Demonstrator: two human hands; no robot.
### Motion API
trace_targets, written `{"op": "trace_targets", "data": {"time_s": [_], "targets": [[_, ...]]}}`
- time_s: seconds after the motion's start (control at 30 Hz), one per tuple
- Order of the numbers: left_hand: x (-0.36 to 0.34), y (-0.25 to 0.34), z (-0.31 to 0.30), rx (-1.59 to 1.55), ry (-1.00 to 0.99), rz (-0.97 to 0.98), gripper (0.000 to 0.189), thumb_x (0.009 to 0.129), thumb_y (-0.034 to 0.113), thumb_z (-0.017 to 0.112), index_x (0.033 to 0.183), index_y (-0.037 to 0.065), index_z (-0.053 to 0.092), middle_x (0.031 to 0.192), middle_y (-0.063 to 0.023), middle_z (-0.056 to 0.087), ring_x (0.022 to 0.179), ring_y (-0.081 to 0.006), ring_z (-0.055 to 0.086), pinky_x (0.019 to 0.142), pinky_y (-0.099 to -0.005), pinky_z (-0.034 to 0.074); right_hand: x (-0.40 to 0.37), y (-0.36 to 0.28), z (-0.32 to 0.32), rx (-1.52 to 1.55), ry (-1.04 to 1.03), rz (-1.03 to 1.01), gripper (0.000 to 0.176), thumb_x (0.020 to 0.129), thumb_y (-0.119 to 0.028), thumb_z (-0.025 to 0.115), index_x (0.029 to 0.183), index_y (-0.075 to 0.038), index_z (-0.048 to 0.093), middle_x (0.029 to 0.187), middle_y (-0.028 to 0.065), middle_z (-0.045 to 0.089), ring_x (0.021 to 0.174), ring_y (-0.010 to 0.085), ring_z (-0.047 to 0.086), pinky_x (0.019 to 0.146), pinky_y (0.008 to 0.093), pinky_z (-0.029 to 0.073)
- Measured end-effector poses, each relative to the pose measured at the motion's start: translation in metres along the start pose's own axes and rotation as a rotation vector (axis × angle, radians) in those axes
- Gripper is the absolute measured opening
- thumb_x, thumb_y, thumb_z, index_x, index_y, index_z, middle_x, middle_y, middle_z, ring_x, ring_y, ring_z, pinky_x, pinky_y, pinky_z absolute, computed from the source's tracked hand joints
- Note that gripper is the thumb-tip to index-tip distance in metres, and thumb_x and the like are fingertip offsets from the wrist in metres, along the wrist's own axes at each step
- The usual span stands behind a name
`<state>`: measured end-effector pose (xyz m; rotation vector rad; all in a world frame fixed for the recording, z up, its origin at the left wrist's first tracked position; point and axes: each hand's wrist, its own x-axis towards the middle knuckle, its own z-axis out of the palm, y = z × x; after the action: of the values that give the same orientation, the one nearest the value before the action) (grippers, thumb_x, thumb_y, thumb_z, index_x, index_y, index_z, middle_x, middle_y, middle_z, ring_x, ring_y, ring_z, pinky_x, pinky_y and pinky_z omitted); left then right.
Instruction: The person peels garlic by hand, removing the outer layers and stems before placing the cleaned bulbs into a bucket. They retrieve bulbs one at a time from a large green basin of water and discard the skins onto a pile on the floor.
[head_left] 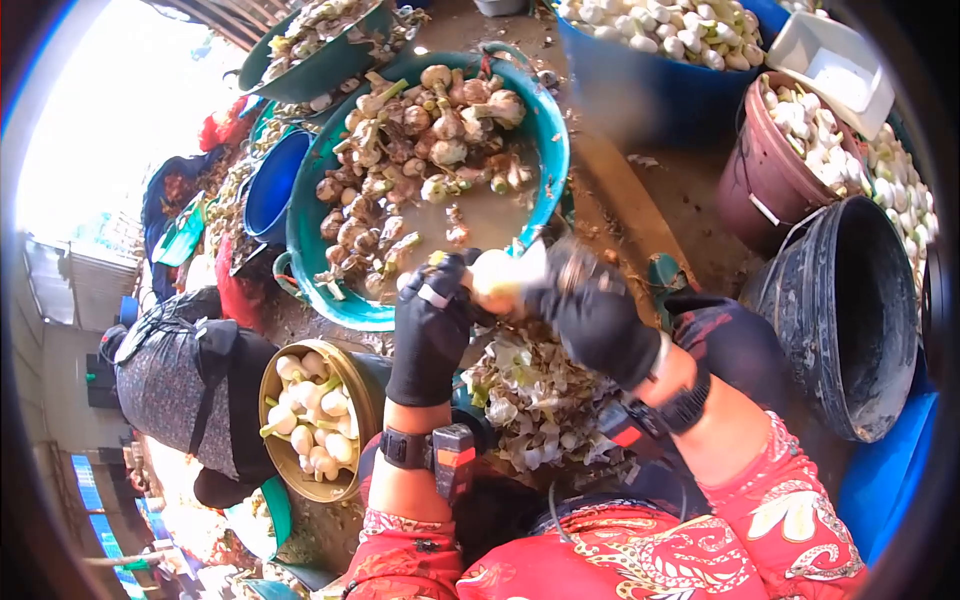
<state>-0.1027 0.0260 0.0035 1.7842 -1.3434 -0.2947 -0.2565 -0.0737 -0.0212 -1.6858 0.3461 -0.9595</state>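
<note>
My left hand (432, 325), in a black glove, is closed around a pale garlic bulb (494, 282) at the near rim of the green tub (556, 140). My right hand (592, 318), gloved too, is at the bulb's other side. It is curled closed but blurred by motion, and whatever it grips is whitish and not clear. Brown, dirty garlic bulbs (447, 150) lie in the tub with murky water. Beneath my hands is a heap of stripped skins (535, 400). To the left, a yellowish bucket (268, 425) holds cleaned white bulbs (318, 410).
A blue tub (600, 75) of white garlic stands at the back. Right of it are a maroon bucket (745, 190), a white container (830, 70) and a black bucket (850, 320) on its side. Another person (200, 390) bends at the left, near a blue basin (275, 185).
</note>
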Motion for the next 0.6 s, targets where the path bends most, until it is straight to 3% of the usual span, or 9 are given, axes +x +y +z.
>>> {"op": "trace_targets", "data": {"time_s": [0.07,0.1,0.2,0.27,0.33,0.4,0.43,0.47,0.6], "targets": [[0.0,-0.019,-0.003,-0.217,0.173,-0.097,0.02,0.082,-0.001,0.059,0.102,0.0,0.063,0.08,-0.0103,0.064,0.066,-0.0208,0.062,0.059,-0.0296,0.049,-0.013,-0.001,-0.008,-0.313,-0.475,-0.208,0.026,0.09,-0.026,0.054,0.076,-0.006,0.061,0.074,0.0139,0.058,0.073,0.0318,0.058,0.064,0.0424,0.045],[0.0,-0.012,-0.009,-0.197,0.157,-0.102,0.018,0.088,0.008,0.056,0.101,-0.002,0.062,0.08,-0.0087,0.064,0.065,-0.0183,0.062,0.061,-0.0286,0.049,-0.018,-0.005,-0.013,-0.351,-0.644,0.025,0.028,0.089,-0.03,0.054,0.075,-0.007,0.06,0.075,0.0129,0.059,0.074,0.0319,0.059,0.067,0.0433,0.046],[-0.004,-0.003,-0.011,-0.724,0.197,-0.193,0.027,0.093,0.02,0.051,0.101,-0.004,0.061,0.085,-0.0087,0.065,0.07,-0.017,0.062,0.066,-0.0282,0.049,-0.011,0.031,-0.032,-0.813,-0.458,-0.204,0.023,0.087,-0.022,0.047,0.075,-0.008,0.061,0.074,0.012,0.062,0.074,0.03,0.061,0.068,0.0437,0.049],[-0.008,-0.016,-0.021,-0.291,0.089,-0.24,0.036,0.096,0.027,0.046,0.104,-0.006,0.058,0.094,-0.0101,0.064,0.083,-0.0178,0.062,0.073,-0.0295,0.05,0.006,0.035,-0.046,-1.121,-0.266,0.263,0.022,0.085,-0.021,0.047,0.075,-0.006,0.061,0.081,0.0179,0.064,0.074,0.0341,0.063,0.068,0.0451,0.049],[-0.012,-0.015,-0.028,-1.029,0.25,-0.235,0.033,0.094,0.023,0.048,0.108,-0.006,0.057,0.101,-0.0122,0.062,0.092,-0.0202,0.06,0.082,-0.0326,0.05,0.013,0.027,-0.059,-0.901,-0.14,0.378,0.02,0.082,-0.02,0.049,0.079,-0.004,0.061,0.086,0.0203,0.065,0.078,0.0358,0.063,0.071,0.045,0.05],[-0.023,-0.038,-0.061,-0.661,0.372,-0.132,0.033,0.09,0.018,0.051,0.113,-0.006,0.055,0.104,-0.0127,0.061,0.096,-0.0218,0.06,0.089,-0.0364,0.048,0.002,0.047,-0.052,-0.874,-0.302,0.319,0.018,0.08,-0.018,0.051,0.083,-0.003,0.061,0.087,0.0206,0.064,0.081,0.0363,0.063,0.073,0.045,0.05],[-0.032,-0.034,-0.098,-0.033,0.284,-0.044,0.032,0.09,0.017,0.051,0.112,-0.006,0.057,0.104,-0.0124,0.062,0.093,-0.0207,0.061,0.089,-0.0348,0.048,-0.006,0.053,-0.049,-0.845,-0.469,0.261,0.019,0.077,-0.017,0.053,0.086,-0.002,0.061,0.088,0.0209,0.064,0.084,0.0368,0.063,0.075,0.0449,0.05],[-0.05,-0.041,-0.132,-0.52,0.398,-0.238,0.028,0.09,0.014,0.058,0.114,-0.001,0.058,0.096,-0.0071,0.061,0.087,-0.015,0.059,0.078,-0.029,0.05,-0.008,0.044,-0.046,-0.843,-0.467,0.266,0.019,0.077,-0.017,0.053,0.086,-0.002,0.061,0.088,0.0209,0.064,0.084,0.0368,0.063,0.075,0.0449,0.05],[-0.079,-0.026,-0.208,0.442,0.386,-0.359,0.02,0.077,-0.003,0.054,0.096,-0.002,0.061,0.087,-0.007,0.063,0.079,-0.017,0.059,0.075,-0.0292,0.047,-0.008,0.016,-0.031,-0.638,-0.553,0.389,0.027,0.068,-0.014,0.056,0.092,-0.003,0.063,0.093,0.0218,0.064,0.087,0.0387,0.061,0.078,0.0437,0.049]]}}
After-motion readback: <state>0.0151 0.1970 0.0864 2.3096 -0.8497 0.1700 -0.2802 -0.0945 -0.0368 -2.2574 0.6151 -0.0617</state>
